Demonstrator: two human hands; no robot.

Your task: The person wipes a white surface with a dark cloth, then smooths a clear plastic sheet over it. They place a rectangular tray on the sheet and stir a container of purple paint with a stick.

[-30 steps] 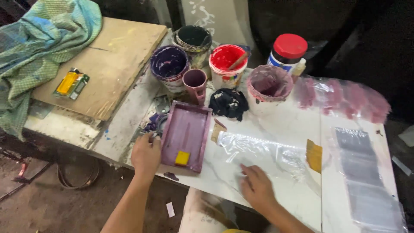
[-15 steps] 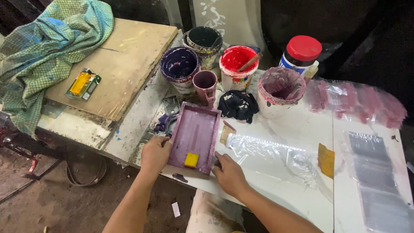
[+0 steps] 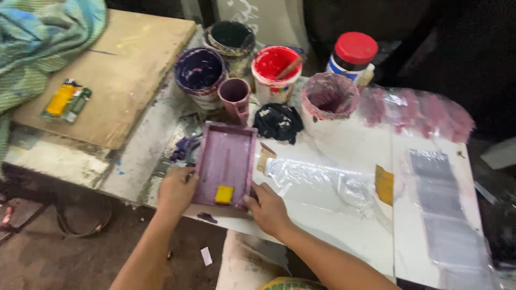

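Note:
A purple-stained rectangular frame (image 3: pixel 226 161) lies on the white table (image 3: pixel 333 225), with a small yellow pad (image 3: pixel 224 194) on its near end. My left hand (image 3: pixel 174 189) grips the frame's near left edge. My right hand (image 3: pixel 267 208) grips its near right corner. Just right of the frame lies a clear plastic sheet (image 3: pixel 322 181) with a tan scraper (image 3: pixel 264 158) at its left end.
Behind the frame stand a purple paint tub (image 3: pixel 200 72), a purple cup (image 3: pixel 235 95), a dark tub (image 3: pixel 232 36), a red tub (image 3: pixel 276 70), a pinkish tub (image 3: pixel 329 99), a red-lidded jar (image 3: pixel 352 56) and a black rag (image 3: pixel 278 122). A wooden board (image 3: pixel 113 75) and cloth (image 3: pixel 37 37) lie left.
My right hand moved left from the plastic sheet to the frame's near right corner and took hold. The left hand stayed on the frame's left edge.

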